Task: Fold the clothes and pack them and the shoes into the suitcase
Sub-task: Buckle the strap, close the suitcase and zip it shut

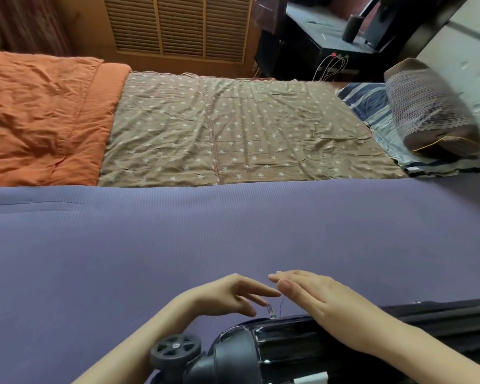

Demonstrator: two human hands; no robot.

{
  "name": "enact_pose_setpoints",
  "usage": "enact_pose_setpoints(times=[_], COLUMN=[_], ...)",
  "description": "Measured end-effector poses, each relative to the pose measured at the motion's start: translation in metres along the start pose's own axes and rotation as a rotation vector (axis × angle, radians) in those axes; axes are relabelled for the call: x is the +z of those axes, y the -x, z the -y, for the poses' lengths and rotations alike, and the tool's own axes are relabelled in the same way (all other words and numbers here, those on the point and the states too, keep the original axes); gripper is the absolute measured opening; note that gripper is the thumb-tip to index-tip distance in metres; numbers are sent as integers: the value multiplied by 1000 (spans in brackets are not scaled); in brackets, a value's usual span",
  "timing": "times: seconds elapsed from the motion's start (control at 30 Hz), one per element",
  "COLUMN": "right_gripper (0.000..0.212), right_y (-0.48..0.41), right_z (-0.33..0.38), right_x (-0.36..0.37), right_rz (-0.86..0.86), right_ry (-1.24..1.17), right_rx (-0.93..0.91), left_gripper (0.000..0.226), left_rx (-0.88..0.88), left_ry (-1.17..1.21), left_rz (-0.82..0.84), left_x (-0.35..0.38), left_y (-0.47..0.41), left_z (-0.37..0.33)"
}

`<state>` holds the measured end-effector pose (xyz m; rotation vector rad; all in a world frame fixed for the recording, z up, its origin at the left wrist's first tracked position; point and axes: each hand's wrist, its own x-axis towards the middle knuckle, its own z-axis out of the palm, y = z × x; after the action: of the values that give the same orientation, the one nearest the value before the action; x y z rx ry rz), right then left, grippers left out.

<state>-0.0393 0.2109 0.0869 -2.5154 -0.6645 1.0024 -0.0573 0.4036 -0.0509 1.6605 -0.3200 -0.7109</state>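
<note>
Looking down, the black suitcase (288, 347) lies at the near edge of the bed (178, 245), seemingly zipped. My left hand (227, 296) hovers loose-fingered just by the zipper pull (271, 311), and my right hand (316, 295) is flat above the shell. Neither grip holds anything. No clothes or shoes show. I judge the step is opening the case, so next I pinch that pull.

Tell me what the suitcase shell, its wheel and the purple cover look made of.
Suitcase shell: likely hard plastic, glossy black, with sharp highlights and moulded ribs. Wheel: matte black plastic or rubber, spoked, no shine. Purple cover: likely fabric, matte, with fine ribbed lines.
</note>
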Motion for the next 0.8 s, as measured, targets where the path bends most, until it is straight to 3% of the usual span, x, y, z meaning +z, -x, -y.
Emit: enact_pose_setpoints(times=[0.17,0.3,0.43,0.8], right_gripper=[53,55,58,76], right_y=[3,1,1,19], right_z=[3,3,6,42], right_x=[0,2,2,9], right_rz=[-38,-20,15,243], right_ry=[-21,-40,-24,242], right_rx=[15,-3,-14,-158], left_gripper=[41,16,7,25], left_rx=[79,103,166,167], left_ry=[22,43,90,-2], left_rz=[19,-121,-274,-540], left_x=[9,16,19,20], left_y=[-9,-4,4,63], left_z=[3,11,18,37])
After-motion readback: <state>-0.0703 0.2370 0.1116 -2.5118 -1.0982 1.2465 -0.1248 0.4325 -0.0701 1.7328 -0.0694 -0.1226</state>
